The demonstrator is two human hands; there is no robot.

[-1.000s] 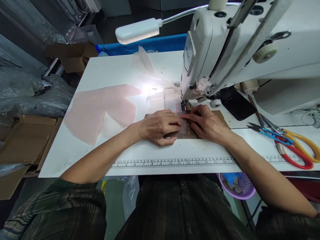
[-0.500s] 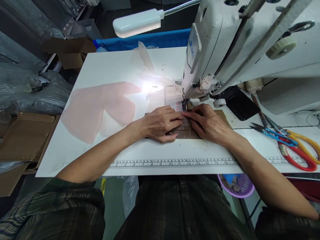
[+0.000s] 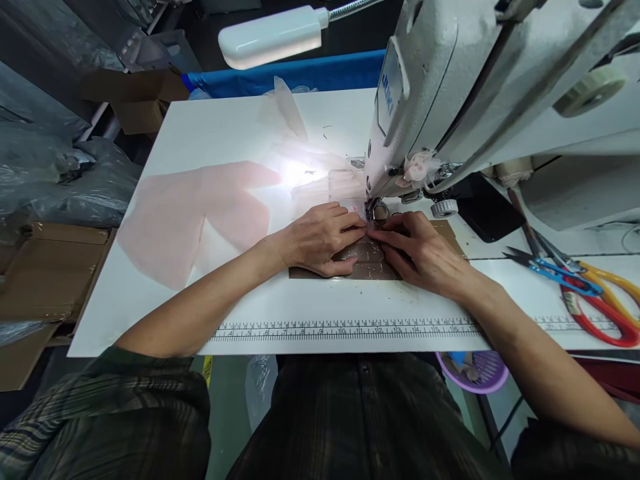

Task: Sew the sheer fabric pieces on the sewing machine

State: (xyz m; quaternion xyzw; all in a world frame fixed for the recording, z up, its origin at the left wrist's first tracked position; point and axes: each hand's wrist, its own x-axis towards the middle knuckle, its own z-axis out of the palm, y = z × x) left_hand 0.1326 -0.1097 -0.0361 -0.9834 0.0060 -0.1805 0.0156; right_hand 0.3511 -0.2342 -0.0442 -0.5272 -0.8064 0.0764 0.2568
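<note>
My left hand (image 3: 320, 239) and my right hand (image 3: 420, 250) lie side by side just in front of the presser foot (image 3: 376, 212) of a white sewing machine (image 3: 450, 100). Both press their fingers down on a small clear piece (image 3: 367, 250) that lies on a brown cardboard sheet (image 3: 370, 263). The fingertips of both hands meet at the foot. A thin, pale strip of the work (image 3: 343, 187) runs out behind the needle under the lamp's glare.
Pink fabric pieces (image 3: 195, 213) lie on the white table (image 3: 150, 313) at left. Scissors and thread snips (image 3: 585, 293) rest at right, beside a black phone (image 3: 483, 210). A ruler strip (image 3: 350, 329) runs along the front edge. A lamp (image 3: 270, 39) hangs above; a purple basket (image 3: 470, 373) sits below.
Both hands have slid forward toward the presser foot with the clear piece. More of the brown sheet shows behind them. The camera has moved closer to the machine.
</note>
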